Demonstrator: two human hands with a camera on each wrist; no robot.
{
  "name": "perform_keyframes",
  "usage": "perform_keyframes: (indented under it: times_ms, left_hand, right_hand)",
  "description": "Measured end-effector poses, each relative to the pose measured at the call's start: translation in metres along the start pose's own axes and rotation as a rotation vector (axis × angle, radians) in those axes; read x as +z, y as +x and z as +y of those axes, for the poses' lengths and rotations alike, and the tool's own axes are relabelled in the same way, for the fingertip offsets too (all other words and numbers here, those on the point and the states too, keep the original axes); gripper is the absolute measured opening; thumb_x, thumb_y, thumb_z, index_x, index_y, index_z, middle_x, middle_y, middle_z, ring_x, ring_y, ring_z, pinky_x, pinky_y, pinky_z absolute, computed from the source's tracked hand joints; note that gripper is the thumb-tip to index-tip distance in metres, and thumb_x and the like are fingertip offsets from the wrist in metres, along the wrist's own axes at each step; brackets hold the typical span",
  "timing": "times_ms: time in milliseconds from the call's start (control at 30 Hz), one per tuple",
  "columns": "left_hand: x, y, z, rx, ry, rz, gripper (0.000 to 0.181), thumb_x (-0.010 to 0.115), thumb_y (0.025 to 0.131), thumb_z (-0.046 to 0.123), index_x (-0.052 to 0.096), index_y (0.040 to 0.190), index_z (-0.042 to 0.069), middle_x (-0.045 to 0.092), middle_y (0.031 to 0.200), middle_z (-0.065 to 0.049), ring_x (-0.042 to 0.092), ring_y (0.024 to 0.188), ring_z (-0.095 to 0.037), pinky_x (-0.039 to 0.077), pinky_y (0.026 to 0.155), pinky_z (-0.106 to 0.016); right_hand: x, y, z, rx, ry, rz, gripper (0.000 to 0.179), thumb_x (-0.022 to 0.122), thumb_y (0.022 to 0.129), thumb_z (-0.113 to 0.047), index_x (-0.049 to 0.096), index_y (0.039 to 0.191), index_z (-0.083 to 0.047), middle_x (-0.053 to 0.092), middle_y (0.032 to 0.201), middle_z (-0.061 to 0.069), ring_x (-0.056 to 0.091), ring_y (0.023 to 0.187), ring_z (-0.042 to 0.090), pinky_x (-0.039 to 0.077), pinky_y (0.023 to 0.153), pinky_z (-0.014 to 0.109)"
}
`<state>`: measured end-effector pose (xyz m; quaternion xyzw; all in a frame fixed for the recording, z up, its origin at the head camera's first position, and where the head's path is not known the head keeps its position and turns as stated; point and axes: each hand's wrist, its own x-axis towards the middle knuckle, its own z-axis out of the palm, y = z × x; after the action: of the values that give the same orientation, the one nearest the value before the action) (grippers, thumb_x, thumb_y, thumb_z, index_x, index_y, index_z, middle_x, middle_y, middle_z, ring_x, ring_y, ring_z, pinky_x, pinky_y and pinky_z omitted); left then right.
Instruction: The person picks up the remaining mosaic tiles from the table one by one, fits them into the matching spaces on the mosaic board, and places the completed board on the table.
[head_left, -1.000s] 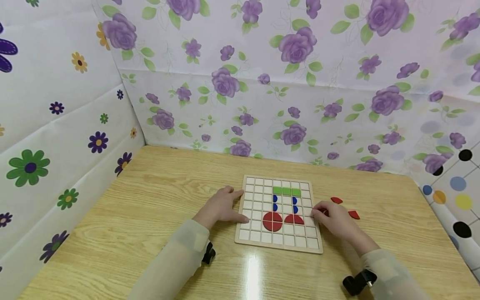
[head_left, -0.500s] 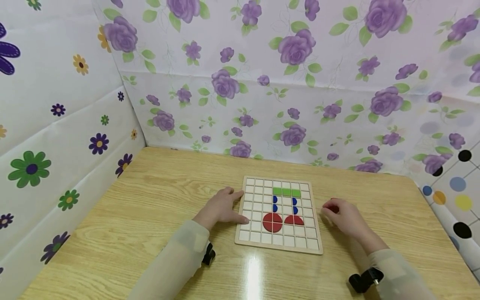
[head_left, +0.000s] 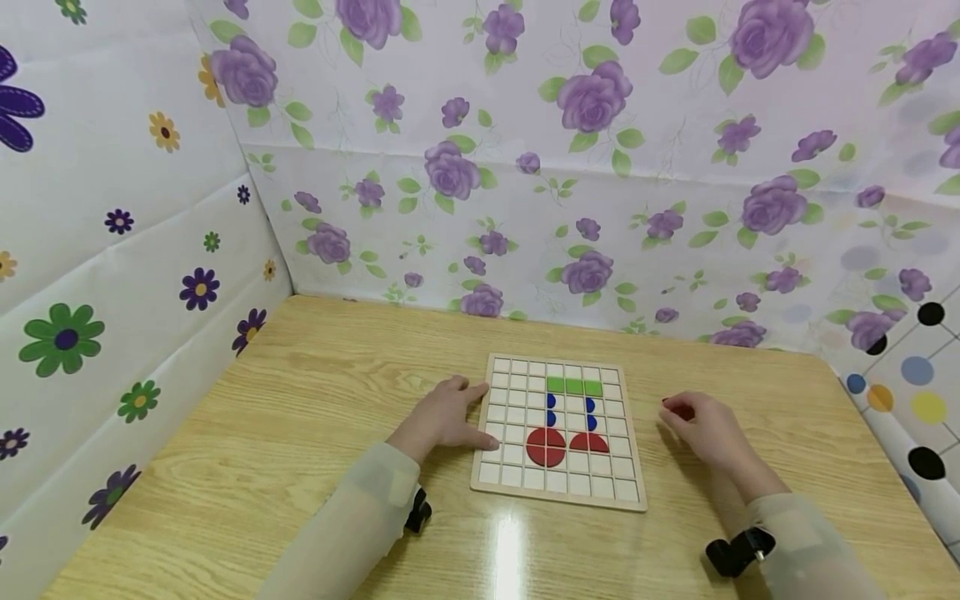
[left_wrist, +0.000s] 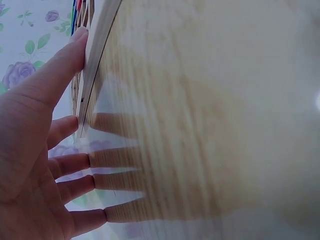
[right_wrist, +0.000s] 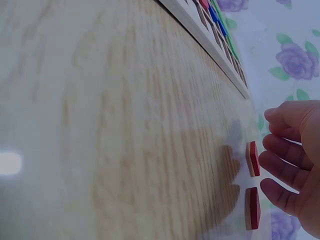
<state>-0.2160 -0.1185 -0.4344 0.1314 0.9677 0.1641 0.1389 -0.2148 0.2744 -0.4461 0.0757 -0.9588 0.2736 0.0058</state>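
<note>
The wooden grid board (head_left: 513, 476) lies in the middle of the table, bearing a row of green squares (head_left: 573, 387), several blue half-circles (head_left: 551, 402), a two-part red circle (head_left: 546, 447) and a red half-circle (head_left: 589, 444). At its left edge my left hand (head_left: 444, 414) spreads its fingers. The left wrist view shows that thumb (left_wrist: 75, 50) on the board's frame. To the right of the board is my right hand (head_left: 708, 429), fingers loosely bent. In the right wrist view, one red piece (right_wrist: 254, 159) and a second red piece (right_wrist: 254, 208) lie on the table by its fingertips.
The wood-grain table (head_left: 360, 350) ends at a floral cloth wall (head_left: 525, 208) at the back. Another patterned sheet (head_left: 150, 292) hangs on the left. Each wrist wears a black camera mount; the right mount (head_left: 738, 550) sits just above the table.
My right hand has moved right, away from the board's edge, and now covers most of the loose red pieces in the head view. The left hand has stayed at the board.
</note>
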Motion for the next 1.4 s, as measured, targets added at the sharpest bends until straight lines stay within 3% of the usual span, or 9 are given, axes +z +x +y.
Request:
perform_keyframes:
  times_ms: [333,633,1133,1400]
  left_hand:
    - [0.001,0.001,-0.001,0.002,0.003,0.002,0.098,0.071,0.068,0.066,0.03,0.149,0.03,0.027,0.154,-0.014,0.028,0.141,-0.035,0.034,0.108,-0.053]
    - [0.002,0.001,-0.002,0.006,0.004,0.007,0.098,0.072,0.068,0.066,0.03,0.149,0.03,0.028,0.153,-0.014,0.028,0.14,-0.035,0.035,0.108,-0.053]
    - [0.002,0.002,-0.003,0.015,0.009,0.012,0.099,0.071,0.068,0.067,0.031,0.149,0.028,0.028,0.153,-0.015,0.028,0.14,-0.035,0.034,0.109,-0.052]
    - [0.003,0.001,-0.003,0.018,0.012,0.008,0.098,0.071,0.069,0.067,0.03,0.149,0.029,0.028,0.153,-0.014,0.029,0.14,-0.035,0.035,0.108,-0.052]
  right_hand:
    - [-0.002,0.007,0.008,0.009,-0.019,-0.003,0.024,0.06,0.093,-0.016,0.065,0.111,-0.001,0.064,0.103,0.018,0.059,0.083,0.022,0.047,0.065,0.031]
    - [-0.003,0.012,0.011,0.002,-0.093,-0.013,0.03,0.058,0.093,-0.013,0.061,0.115,0.007,0.057,0.111,0.029,0.058,0.098,0.041,0.05,0.08,0.052]
    - [0.001,0.018,0.007,-0.079,-0.18,-0.018,0.025,0.06,0.089,-0.004,0.063,0.111,0.009,0.062,0.104,0.028,0.058,0.098,0.044,0.048,0.084,0.056]
    - [0.0,0.014,0.002,-0.063,-0.181,-0.023,0.023,0.065,0.086,-0.004,0.064,0.106,0.008,0.056,0.095,0.023,0.056,0.085,0.032,0.05,0.075,0.048]
